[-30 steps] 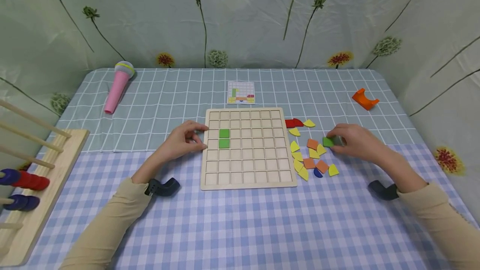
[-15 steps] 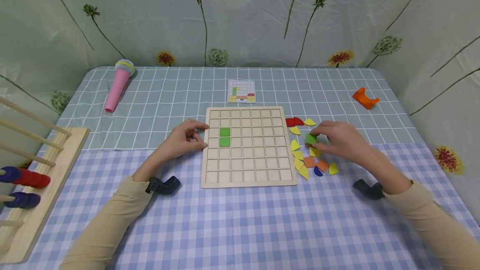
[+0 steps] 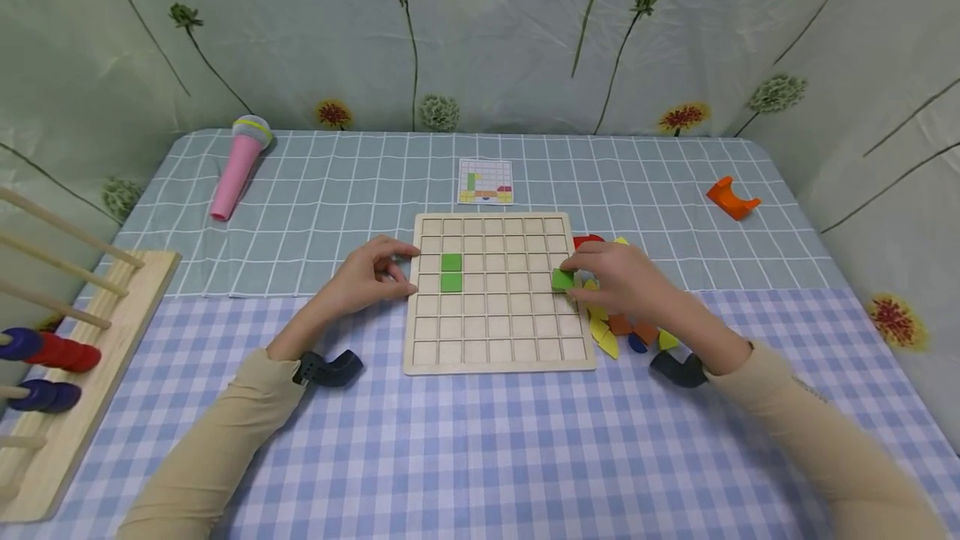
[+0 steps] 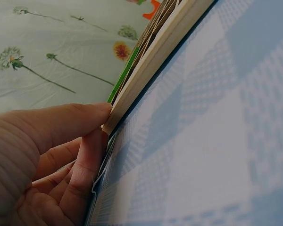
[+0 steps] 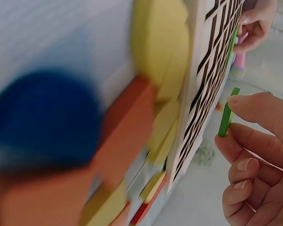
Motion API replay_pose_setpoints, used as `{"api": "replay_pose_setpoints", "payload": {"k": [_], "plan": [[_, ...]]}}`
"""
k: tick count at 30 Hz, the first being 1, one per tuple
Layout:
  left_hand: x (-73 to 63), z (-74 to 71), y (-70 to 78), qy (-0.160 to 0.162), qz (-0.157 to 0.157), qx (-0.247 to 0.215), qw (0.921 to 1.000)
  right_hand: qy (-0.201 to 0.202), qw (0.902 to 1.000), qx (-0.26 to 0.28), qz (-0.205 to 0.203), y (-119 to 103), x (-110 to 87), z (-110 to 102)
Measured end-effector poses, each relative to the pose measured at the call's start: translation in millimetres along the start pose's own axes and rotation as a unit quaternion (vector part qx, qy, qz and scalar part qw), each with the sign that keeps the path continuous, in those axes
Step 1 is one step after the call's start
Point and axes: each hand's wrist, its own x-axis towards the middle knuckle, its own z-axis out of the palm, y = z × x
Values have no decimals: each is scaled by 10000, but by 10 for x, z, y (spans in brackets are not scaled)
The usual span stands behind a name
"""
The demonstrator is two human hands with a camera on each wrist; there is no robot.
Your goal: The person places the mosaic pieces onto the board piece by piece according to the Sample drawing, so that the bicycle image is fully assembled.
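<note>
My right hand pinches a green square tile between thumb and fingertips. In the head view the tile overlaps the right part of the wooden grid board; in the right wrist view the green tile is held up off the board's surface. Two green tiles lie one above the other in cells at the board's left. My left hand rests thumb and index fingertips, set apart, against the board's left edge. The left wrist view shows the thumb right at the wooden rim.
Yellow, orange, red and blue pieces lie right of the board, partly under my right hand. A pattern card lies behind it. Around are a pink toy microphone, an orange curved block and a wooden bead frame.
My right hand has carried the green tile leftward from beside the loose pieces to over the board's right side. My left hand has stayed at the board's edge.
</note>
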Motion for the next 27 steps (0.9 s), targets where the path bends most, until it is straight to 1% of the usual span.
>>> {"api": "replay_pose_setpoints", "payload": {"k": [3, 10, 17, 21, 27], "plan": [[0, 11, 3, 15, 18, 20, 10000, -53, 9999, 18, -157, -80, 72, 41], [-14, 35, 26, 56, 23, 249, 9997, -131, 9984, 9, -549, -274, 219, 125], [-24, 27, 70, 66, -14, 461, 9989, -61, 9957, -124, -915, -456, 376, 205], [-22, 26, 88, 80, 5, 601, 9982, -201, 9954, -226, -912, -555, 447, 235], [-21, 17, 89, 152, 89, 881, 9960, -275, 9946, -265, -964, -668, 555, 268]]}}
